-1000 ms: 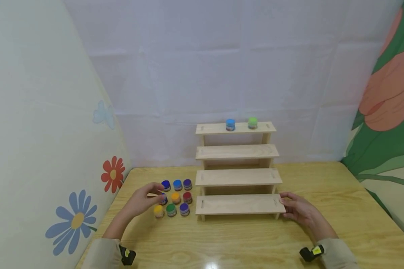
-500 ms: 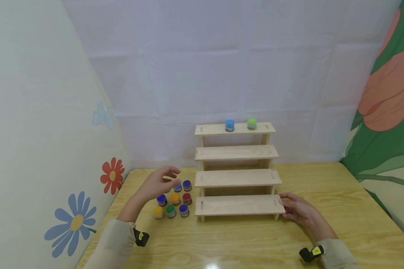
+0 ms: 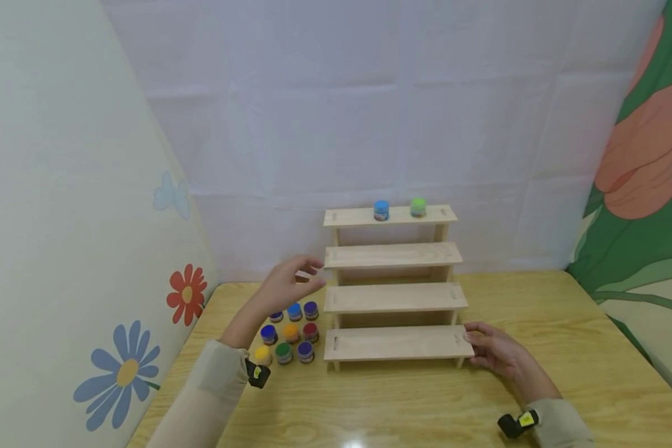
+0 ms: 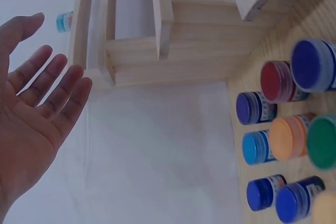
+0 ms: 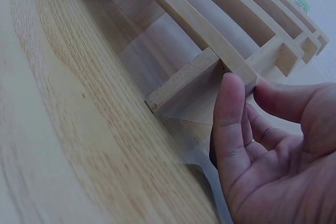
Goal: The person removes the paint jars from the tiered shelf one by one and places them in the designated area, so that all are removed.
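A pale wooden four-tier step rack stands on the table. My right hand pinches the right end of its lowest shelf between thumb and fingers. Holding nothing, my left hand hovers near the rack's left side, above the back row of paint jars. The left wrist view shows that palm bare, with loosely bent fingers. On the top shelf sit a light-blue-lidded jar and a lime-green-lidded jar. Left of the rack, several more jars stand in rows, among them a green-lidded jar and a red-lidded jar.
The wood-grain table meets a white cloth backdrop behind the rack. A wall with painted flowers rises on the left, and a green mural covers the right side.
My left hand has moved away from the jars, rising to the right toward the rack's left side. The right hand keeps its place at the lowest shelf.
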A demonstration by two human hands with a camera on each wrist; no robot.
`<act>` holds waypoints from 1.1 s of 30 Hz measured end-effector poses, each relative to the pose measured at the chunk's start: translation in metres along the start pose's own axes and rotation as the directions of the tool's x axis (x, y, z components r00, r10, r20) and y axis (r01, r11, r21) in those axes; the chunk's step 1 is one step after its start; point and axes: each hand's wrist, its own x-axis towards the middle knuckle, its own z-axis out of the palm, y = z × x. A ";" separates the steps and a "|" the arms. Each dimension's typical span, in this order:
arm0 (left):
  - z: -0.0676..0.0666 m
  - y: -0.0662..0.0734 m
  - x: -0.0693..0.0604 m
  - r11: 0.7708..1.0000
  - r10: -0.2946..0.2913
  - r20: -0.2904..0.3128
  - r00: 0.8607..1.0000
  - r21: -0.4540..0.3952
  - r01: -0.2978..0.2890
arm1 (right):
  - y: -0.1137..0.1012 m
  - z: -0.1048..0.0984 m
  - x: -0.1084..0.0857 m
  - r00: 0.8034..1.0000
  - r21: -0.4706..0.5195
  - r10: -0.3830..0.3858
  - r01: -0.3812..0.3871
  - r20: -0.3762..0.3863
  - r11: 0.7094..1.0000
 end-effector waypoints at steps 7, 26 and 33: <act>0.004 0.011 0.012 0.998 0.040 -0.008 0.999 -0.043 -0.040 | 0.001 0.000 0.000 1.000 -0.002 0.001 -0.001 0.005 1.000; 0.012 0.028 0.045 0.995 0.042 -0.070 0.997 -0.091 -0.048 | 0.001 -0.001 0.001 1.000 0.001 -0.002 0.002 0.005 1.000; 0.015 0.033 0.060 0.991 0.066 -0.097 0.993 -0.107 -0.076 | 0.001 -0.002 0.001 1.000 0.000 0.003 -0.003 0.003 1.000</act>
